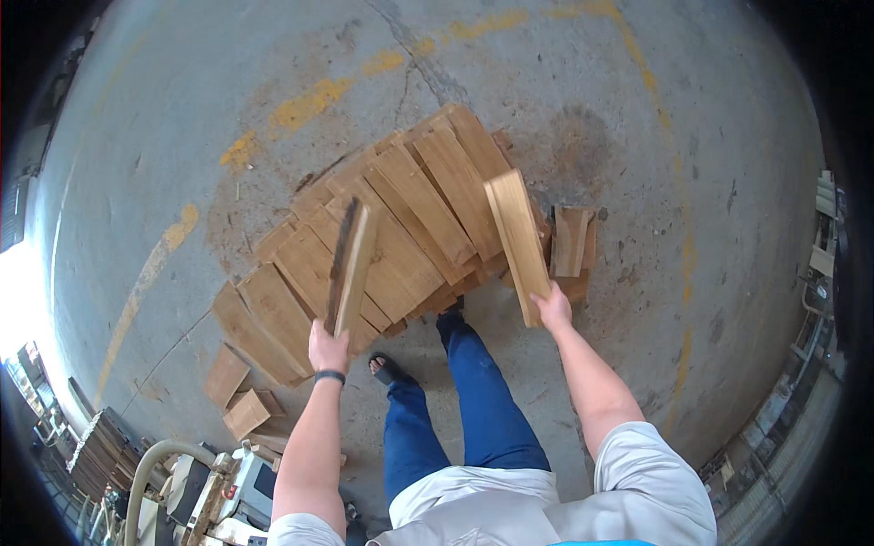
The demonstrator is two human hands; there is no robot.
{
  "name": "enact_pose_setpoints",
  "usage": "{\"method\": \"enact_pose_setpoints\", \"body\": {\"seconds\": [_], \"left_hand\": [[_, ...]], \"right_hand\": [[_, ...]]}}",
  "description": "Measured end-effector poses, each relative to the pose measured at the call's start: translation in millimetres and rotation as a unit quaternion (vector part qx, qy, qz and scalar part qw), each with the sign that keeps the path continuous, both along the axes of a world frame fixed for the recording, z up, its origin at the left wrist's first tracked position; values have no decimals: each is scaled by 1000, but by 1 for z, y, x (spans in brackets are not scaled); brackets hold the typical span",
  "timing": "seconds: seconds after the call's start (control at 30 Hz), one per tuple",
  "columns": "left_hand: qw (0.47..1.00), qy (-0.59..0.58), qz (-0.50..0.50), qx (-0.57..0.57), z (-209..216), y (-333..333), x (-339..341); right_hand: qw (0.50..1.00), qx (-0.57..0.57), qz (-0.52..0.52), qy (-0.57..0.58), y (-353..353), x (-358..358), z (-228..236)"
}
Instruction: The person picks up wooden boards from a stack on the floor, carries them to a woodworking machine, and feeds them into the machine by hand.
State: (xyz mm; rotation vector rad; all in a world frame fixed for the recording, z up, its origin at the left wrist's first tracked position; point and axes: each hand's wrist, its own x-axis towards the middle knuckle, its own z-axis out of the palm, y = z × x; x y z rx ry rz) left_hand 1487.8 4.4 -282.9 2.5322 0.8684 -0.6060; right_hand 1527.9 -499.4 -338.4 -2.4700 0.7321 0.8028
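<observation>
My left hand (329, 346) is closed round the near end of a narrow wooden board (356, 268), turned on edge, with a dark strip along its left side. In my right hand (552, 308) is a second, lighter wooden board (519, 244), gripped at its near right corner and tilted. Both boards are held up over a wide stack of brown wooden boards (387, 250) that lies on the floor in front of my feet. The stack's boards are side by side in a curved row, some overlapping. Its lower layers are mostly hidden.
Short wood pieces (572, 241) lie right of the stack, and more offcuts (248, 409) lie at its left end. A machine with a hose (173, 450) stands at the lower left. Worn yellow lines (309, 105) mark the concrete floor (728, 300).
</observation>
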Motion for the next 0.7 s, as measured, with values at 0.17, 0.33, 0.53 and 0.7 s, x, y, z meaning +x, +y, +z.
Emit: {"method": "enact_pose_setpoints", "body": {"seconds": [0.17,0.33,0.53,0.7], "left_hand": [[999,39,-20,22,79,49,-116],[993,100,60,32,162,107,-277],[969,159,187,41,243,139,-469],[927,166,333,36,286,122,-589]], "right_hand": [[991,-21,-33,125,-51,-135,78],[958,-135,-20,251,-58,-284,171],[948,-162,5,274,-23,-387,275],[938,-164,157,263,13,-376,309]]}}
